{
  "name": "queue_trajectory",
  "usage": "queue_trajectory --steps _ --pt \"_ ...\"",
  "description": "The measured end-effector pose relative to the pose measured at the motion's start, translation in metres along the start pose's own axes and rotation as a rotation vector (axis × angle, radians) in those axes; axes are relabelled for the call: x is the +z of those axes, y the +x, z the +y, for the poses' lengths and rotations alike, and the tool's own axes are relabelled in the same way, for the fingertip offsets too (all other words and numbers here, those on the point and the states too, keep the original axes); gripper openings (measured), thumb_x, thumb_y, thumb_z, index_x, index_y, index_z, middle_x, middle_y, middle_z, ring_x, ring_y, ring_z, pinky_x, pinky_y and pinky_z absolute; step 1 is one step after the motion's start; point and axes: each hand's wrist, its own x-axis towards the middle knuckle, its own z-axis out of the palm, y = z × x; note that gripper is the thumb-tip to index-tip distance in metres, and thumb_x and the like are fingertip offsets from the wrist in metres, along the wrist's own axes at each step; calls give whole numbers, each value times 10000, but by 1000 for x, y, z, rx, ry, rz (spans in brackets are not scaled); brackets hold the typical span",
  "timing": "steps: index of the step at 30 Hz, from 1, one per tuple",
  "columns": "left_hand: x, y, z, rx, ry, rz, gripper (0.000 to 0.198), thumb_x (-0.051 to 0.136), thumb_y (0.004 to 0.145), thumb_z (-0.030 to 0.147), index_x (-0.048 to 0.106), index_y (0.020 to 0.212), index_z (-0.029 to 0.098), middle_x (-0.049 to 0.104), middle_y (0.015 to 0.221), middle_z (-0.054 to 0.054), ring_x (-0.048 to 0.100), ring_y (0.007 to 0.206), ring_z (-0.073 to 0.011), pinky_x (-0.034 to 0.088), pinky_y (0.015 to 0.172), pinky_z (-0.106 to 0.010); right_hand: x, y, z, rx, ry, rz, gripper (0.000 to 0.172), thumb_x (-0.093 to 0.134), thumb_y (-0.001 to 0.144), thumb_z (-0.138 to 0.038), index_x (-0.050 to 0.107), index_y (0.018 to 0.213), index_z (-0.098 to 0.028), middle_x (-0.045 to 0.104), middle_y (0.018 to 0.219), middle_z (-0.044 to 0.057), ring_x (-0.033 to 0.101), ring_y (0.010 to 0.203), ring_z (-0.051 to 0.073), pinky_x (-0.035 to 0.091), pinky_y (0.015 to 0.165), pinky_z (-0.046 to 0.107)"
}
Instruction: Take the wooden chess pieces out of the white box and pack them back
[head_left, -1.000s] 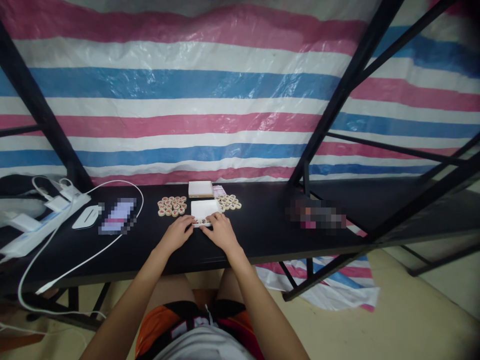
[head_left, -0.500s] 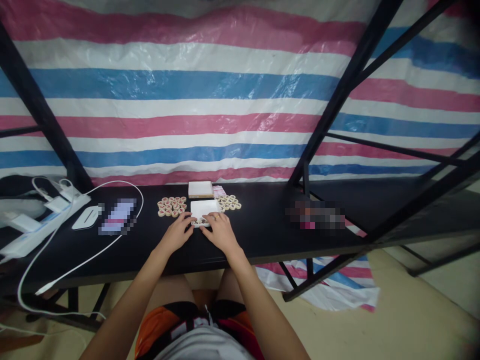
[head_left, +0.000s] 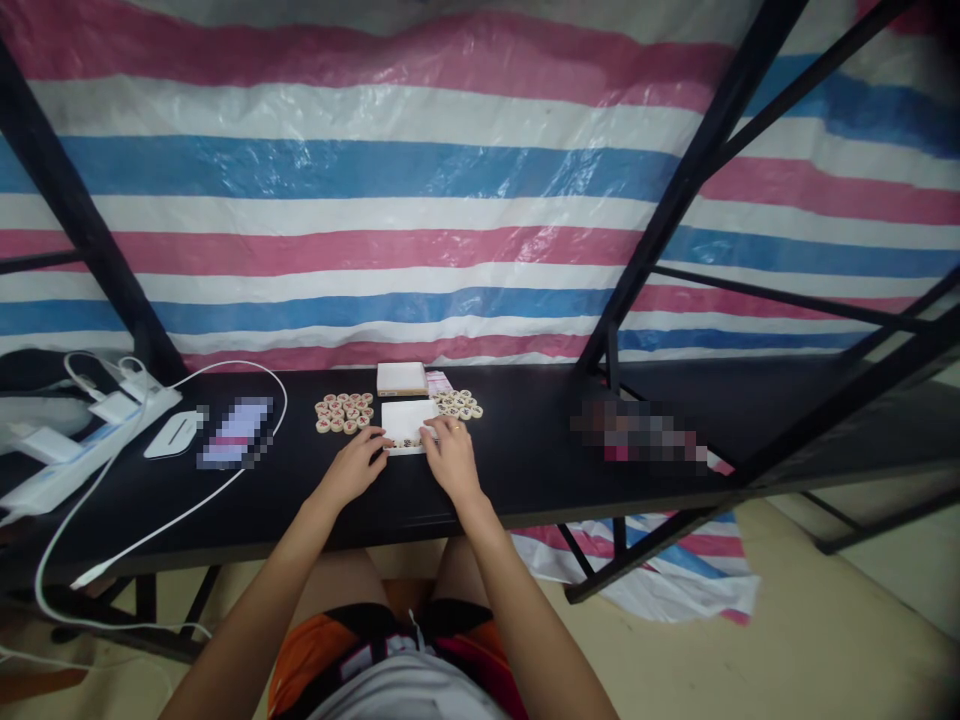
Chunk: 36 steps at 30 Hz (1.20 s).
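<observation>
A shallow white box (head_left: 409,412) lies on the black tabletop in front of me. A few round Chinese chess pieces (head_left: 406,442) line its near side. My left hand (head_left: 358,464) grips the left near edge of the box, fingers bent over the rim. At the right edge is my right hand (head_left: 452,462), a ring on one finger, its fingers apart and partly over the box; I see no piece in it. Red-marked chess pieces (head_left: 343,412) are grouped left of the box. Dark-marked chess pieces (head_left: 466,405) sit to the right, just beyond my right fingers.
Behind the white box stands a second open box (head_left: 401,379), with a pinkish paper (head_left: 439,383) beside it. To the left are a blurred phone (head_left: 236,432), a white device (head_left: 174,434), a power strip (head_left: 97,450) and a white cable (head_left: 161,530). Black metal posts (head_left: 660,230) frame the desk.
My right hand has shifted right, from over the box's near pieces to its right edge. My left hand keeps its place on the box.
</observation>
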Motion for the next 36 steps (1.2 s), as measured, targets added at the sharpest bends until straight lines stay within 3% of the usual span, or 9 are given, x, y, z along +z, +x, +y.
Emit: queue_trajectory --steps 6,11,15,20,26,36 --pt "-1 -1 -1 4 -15 -2 255 439 887 270 635 1043 224 523 1238 -65 598 984 -192 489 861 -331 -4 4 30 259 -138 9 449 368 830 -52 609 1189 -170 546 1251 126 509 1080 241 420 878 339" --pt "0 -1 -2 -10 -44 31 258 473 865 272 616 1075 226 482 1228 -70 597 768 -129 504 788 -305 -4 3 29 198 -251 -142 468 386 843 -73 563 1256 -201 529 1317 94 451 1186 247 394 931 350" --pt "0 -1 -2 4 -44 35 257 472 864 278 620 1070 233 496 1160 -59 582 756 -126 504 765 -291 -5 3 23 228 -299 -185 422 406 869 -139 551 1258 -210 553 1281 100 504 1109 238 405 907 354" --pt "1 0 -2 0 -28 22 263 469 867 284 618 1075 225 482 1190 -69 579 742 -124 502 752 -297 -6 3 24 133 -302 -216 554 399 838 -77 437 1366 -242 439 1412 68 425 1210 240 386 921 332" --pt "-1 -1 0 -5 -21 4 253 457 876 290 640 1035 221 503 1171 -61 590 775 -137 498 756 -300 -7 5 23 208 -286 -196 354 419 897 -190 572 1215 -208 571 1228 88 501 1061 218 398 865 308" --pt "-2 -1 0 -3 -33 2 256 450 881 289 645 1028 214 530 1125 -63 586 826 -150 492 758 -293 -9 4 23 273 -247 -43 209 440 900 -218 623 988 -169 614 992 106 536 904 216 394 765 313"
